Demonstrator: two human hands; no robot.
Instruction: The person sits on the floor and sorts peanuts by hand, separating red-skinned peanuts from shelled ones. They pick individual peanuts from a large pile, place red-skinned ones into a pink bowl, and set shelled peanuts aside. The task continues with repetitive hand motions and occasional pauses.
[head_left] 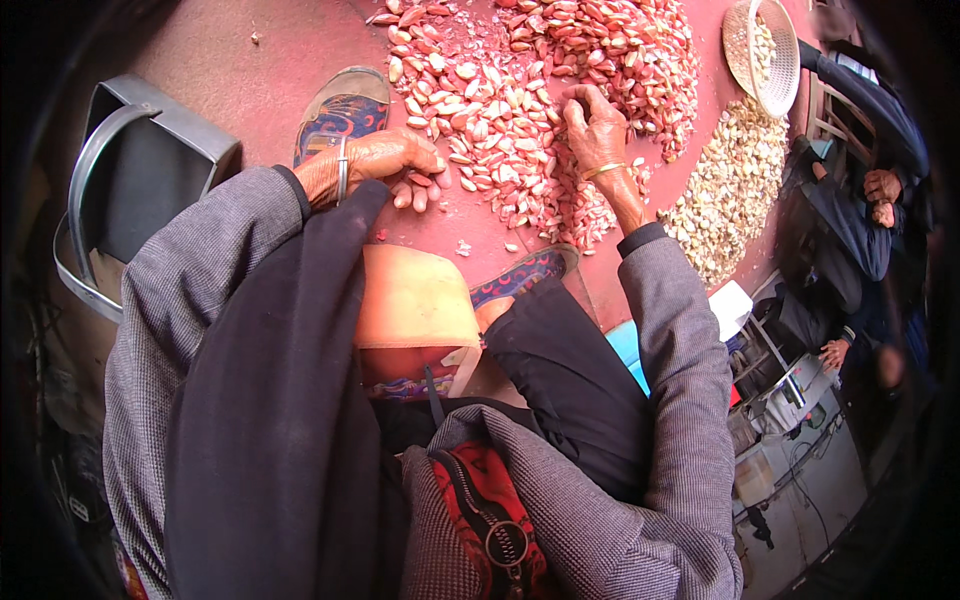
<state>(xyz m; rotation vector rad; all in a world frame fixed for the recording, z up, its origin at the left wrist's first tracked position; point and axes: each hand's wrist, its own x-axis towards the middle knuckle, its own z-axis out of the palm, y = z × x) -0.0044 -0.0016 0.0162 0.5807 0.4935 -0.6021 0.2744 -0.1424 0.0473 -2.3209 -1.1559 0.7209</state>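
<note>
Our left hand [395, 160] curls around a reddish piece [420, 180]; our right hand [597, 130] bends over the pink heap [500, 150] ahead, its hold unclear. Rightward, the pale heap [735, 180] looks finished; much pink remains.

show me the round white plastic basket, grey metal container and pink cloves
Round white plastic basket [738, 48], head view: left inner wall
Grey metal container [190, 128], head view: side wall
Pink cloves [492, 130], head view: middle of the loose spread

pink cloves [500, 135]: smooth, faintly glossy | 2 grey sleeves [215, 225]: matt, rough-woven cloth | handled bin [190, 122]: dull smooth metal from where I stand | basket [784, 75]: plastic, by its look | bangle [342, 170]: shiny metal
</note>
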